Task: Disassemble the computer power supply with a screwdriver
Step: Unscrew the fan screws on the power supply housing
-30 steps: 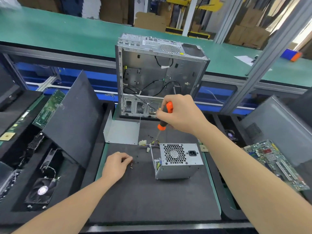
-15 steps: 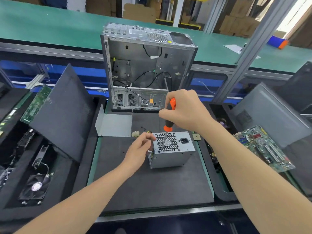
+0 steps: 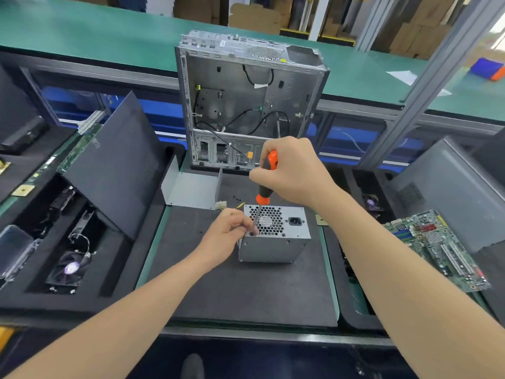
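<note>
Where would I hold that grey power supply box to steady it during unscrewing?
Hold the power supply by its upper left edge, coming from the left, as the left hand does. Its flat walls stand upright, the screwdriver in the right hand meets the grille face from the right, and cables trail out behind.

The near half of the black foam mat [image 3: 246,294] lies open in front of the power supply [image 3: 274,243]. Behind it the gutted computer case [image 3: 246,105] stands upright, with a bent metal cover [image 3: 191,190] at its foot on the left. A leaning black panel [image 3: 117,165] walls the left. A motherboard [image 3: 437,247] and a grey side panel [image 3: 451,192] crowd the right.
</note>
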Demonstrator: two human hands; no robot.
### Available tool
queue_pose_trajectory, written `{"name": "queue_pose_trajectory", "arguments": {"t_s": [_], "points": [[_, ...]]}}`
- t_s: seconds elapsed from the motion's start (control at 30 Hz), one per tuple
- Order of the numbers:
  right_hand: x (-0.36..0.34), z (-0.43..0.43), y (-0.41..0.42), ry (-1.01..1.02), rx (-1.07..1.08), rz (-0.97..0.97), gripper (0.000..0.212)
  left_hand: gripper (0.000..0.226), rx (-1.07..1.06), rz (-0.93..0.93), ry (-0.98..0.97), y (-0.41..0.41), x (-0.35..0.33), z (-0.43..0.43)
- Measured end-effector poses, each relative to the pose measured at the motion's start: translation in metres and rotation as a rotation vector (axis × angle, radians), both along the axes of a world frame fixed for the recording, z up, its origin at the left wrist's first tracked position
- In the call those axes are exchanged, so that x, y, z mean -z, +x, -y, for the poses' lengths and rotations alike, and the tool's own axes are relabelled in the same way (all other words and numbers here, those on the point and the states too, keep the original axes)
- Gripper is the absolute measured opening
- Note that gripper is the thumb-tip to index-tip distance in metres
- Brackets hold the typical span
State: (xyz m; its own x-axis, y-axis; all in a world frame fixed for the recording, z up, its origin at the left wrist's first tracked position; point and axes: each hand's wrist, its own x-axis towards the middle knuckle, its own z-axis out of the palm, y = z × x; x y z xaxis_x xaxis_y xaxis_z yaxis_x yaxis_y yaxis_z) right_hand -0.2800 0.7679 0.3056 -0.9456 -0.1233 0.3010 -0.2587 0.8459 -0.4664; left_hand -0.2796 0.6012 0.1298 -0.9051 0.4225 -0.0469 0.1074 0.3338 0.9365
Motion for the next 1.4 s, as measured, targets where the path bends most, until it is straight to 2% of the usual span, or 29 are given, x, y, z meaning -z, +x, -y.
{"name": "queue_pose_trajectory", "arguments": {"t_s": [0.83, 1.17, 1.3, 1.4], "points": [[-0.007, 0.001, 0.002, 0.016, 0.025, 0.041, 0.022, 0.04, -0.022, 0.012, 0.024, 0.002, -0.005, -0.002], [-0.005, 0.001, -0.001, 0.039, 0.017, 0.046, 0.021, 0.032, -0.009, 0.027, 0.016, 0.003, -0.007, -0.001], [-0.011, -0.001, -0.001, 0.051, -0.103, 0.146, 0.011, 0.034, -0.001, 0.014, 0.008, 0.003, -0.007, 0.0], [-0.019, -0.004, -0.003, 0.11, -0.193, 0.241, 0.018, 0.035, 0.008, 0.003, -0.007, 0.003, -0.006, 0.0]]}}
